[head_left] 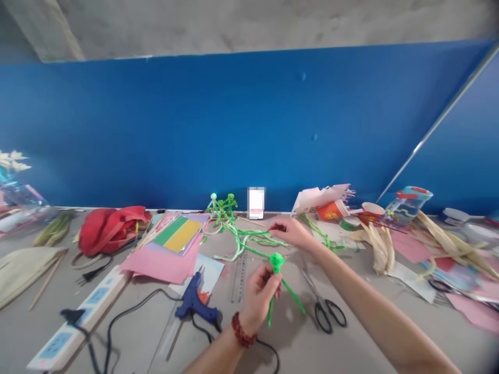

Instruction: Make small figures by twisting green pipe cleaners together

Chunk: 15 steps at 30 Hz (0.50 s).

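My left hand [260, 291], with a dark red beaded bracelet on its wrist, pinches a small bright green pipe-cleaner figure [276, 262]. The figure has a wound round head, and two straight ends hang below it. A long green strand stretches from near the head toward the pile at the back. My right hand [292, 232] reaches over loose green pipe cleaners [259, 240], its fingers curled together at a green strand. The exact grip of its fingertips is partly hidden. Behind them stand several small green pipe-cleaner figures [222, 205].
Scissors [323, 306] lie beside my right forearm. A blue glue gun [195, 301] with its cable, a clear ruler [238, 278] and a power strip [86, 317] are at the left. Pink paper [167, 262], a red bag [111, 228] and dried husks [380, 246] lie around.
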### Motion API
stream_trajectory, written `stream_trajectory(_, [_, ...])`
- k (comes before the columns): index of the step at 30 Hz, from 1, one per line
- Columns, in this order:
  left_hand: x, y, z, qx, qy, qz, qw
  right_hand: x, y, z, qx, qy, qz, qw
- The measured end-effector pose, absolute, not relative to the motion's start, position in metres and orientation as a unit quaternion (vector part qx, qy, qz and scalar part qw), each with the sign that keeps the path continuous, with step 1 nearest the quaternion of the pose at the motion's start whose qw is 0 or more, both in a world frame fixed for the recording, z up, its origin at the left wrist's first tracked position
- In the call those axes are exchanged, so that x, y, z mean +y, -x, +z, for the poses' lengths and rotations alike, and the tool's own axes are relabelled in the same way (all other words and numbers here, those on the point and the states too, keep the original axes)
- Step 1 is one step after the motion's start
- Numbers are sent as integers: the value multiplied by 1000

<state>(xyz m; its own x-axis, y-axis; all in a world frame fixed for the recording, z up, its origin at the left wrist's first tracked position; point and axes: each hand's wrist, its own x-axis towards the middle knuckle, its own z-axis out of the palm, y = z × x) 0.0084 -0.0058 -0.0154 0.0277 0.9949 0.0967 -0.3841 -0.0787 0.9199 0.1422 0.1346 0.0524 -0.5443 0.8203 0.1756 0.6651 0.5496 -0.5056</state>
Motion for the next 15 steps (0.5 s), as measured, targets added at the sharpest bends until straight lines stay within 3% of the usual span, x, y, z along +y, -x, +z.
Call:
stream_trajectory(4, [-1,-7,-12,350,-373,610,605,85,-176,48,-794,369,360,322])
stream_trajectory(15, [0,-9,-10,360,-367,579,633,35,-190,29,-736,392,405,376])
